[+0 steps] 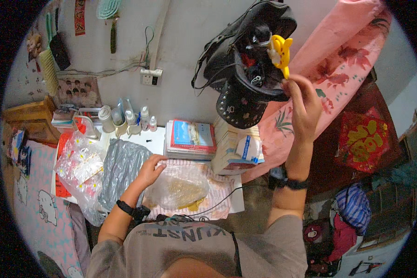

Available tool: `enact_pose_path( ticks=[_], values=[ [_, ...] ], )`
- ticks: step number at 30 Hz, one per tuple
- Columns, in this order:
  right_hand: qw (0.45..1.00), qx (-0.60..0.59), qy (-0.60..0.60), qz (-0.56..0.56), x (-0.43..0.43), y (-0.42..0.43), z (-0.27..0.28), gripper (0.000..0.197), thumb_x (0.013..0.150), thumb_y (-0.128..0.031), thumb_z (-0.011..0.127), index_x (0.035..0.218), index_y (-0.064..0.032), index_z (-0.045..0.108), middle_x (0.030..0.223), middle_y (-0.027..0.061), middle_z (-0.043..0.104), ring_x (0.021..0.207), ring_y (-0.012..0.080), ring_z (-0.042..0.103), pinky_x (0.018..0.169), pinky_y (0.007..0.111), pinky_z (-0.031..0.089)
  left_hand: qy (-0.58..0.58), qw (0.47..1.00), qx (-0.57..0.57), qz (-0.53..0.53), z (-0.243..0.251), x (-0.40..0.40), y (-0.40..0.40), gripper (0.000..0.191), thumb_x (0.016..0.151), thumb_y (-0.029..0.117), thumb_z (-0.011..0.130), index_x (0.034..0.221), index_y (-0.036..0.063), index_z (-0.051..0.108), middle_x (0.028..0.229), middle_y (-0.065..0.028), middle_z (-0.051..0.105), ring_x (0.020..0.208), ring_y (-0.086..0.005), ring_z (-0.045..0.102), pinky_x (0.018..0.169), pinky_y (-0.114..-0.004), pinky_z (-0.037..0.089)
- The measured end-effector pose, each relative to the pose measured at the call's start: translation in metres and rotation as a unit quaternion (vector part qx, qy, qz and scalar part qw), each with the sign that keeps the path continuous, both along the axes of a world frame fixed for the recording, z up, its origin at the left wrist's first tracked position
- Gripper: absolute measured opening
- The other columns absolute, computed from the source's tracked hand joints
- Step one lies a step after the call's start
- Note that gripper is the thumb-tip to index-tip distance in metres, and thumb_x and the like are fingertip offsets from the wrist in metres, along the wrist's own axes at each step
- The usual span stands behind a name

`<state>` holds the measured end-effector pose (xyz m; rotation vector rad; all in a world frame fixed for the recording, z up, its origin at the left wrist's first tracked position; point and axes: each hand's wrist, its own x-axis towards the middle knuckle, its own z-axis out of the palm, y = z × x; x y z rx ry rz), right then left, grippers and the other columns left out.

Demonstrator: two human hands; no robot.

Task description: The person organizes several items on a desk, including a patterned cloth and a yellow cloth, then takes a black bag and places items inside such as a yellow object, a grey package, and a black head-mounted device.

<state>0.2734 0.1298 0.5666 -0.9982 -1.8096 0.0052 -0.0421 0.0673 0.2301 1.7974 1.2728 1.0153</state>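
Note:
My right hand is raised at the upper right, pinching the lower end of a yellow cartoon-shaped item with ear-like points. Just below and left of it, a black cap with a studded brim lies bowl-up, with small dark and red things inside. A black bag is behind the cap against the wall. My left hand hovers at or rests on the edge of a grey plastic bag, thumb apart and nothing held. Beside it lies a clear plastic bag on a striped cloth.
Stacked books and a paper-filled box stand along the table's back. Cups and small bottles are farther left. A crumpled clear bag lies near the left edge. Pink floral fabric slopes down at right; a cable crosses the cloth.

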Motion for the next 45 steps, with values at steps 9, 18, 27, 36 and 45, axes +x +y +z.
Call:
enact_pose_path(
  ticks=[9, 18, 27, 36, 45],
  values=[
    [0.852, -0.183, -0.482, -0.088, 0.001, 0.13, 0.0, 0.045, 0.068, -0.003, 0.065, 0.112, -0.0077, 0.061, 0.103, 0.0189, 0.064, 0.095, 0.0334, 0.062, 0.084, 0.038, 0.048, -0.071, 0.991, -0.046, -0.103, 0.028, 0.017, -0.005, 0.024, 0.088, 0.012, 0.058, 0.11, 0.0035, 0.061, 0.1, -0.0103, 0.066, 0.093, -0.0181, 0.064, 0.081, -0.03, 0.05],
    [0.912, -0.068, -0.395, -0.084, 0.004, 0.104, 0.007, 0.029, 0.068, -0.002, 0.064, 0.097, -0.0038, 0.062, 0.082, 0.0187, 0.063, 0.077, 0.0322, 0.062, 0.073, 0.038, 0.048, -0.08, 0.989, -0.027, -0.124, 0.051, 0.01, -0.007, 0.022, 0.089, 0.013, 0.057, 0.108, 0.0021, 0.062, 0.101, -0.0102, 0.066, 0.092, -0.0183, 0.064, 0.081, -0.031, 0.05],
    [0.937, -0.01, -0.329, -0.115, 0.011, 0.071, 0.028, 0.03, 0.071, -0.01, 0.071, 0.098, -0.0038, 0.059, 0.072, 0.0138, 0.057, 0.068, 0.0247, 0.057, 0.065, 0.034, 0.046, -0.105, 0.986, 0.008, -0.128, 0.063, 0.018, 0.001, 0.022, 0.088, 0.014, 0.058, 0.106, 0.0019, 0.063, 0.096, -0.0115, 0.067, 0.087, -0.0199, 0.065, 0.078, -0.031, 0.051],
    [0.928, 0.188, -0.16, -0.279, 0.015, 0.076, 0.022, 0.05, 0.072, -0.022, 0.073, 0.116, -0.009, 0.051, 0.1, 0.0108, 0.057, 0.088, 0.0293, 0.058, 0.077, 0.037, 0.047, -0.108, 0.984, 0.001, -0.142, 0.073, 0.023, 0.002, 0.021, 0.088, 0.013, 0.058, 0.105, 0.0018, 0.063, 0.096, -0.0112, 0.067, 0.088, -0.0189, 0.065, 0.079, -0.031, 0.051],
    [0.962, 0.122, -0.036, -0.24, 0.037, 0.08, 0.028, 0.029, 0.08, -0.024, 0.064, 0.1, -0.0027, 0.066, 0.085, 0.0185, 0.067, 0.078, 0.0249, 0.067, 0.071, 0.034, 0.052, -0.124, 0.981, -0.01, -0.151, 0.059, 0.027, 0.007, 0.02, 0.089, 0.011, 0.057, 0.106, 0.0011, 0.063, 0.098, -0.011, 0.066, 0.09, -0.0183, 0.065, 0.079, -0.03, 0.051]
  ],
)
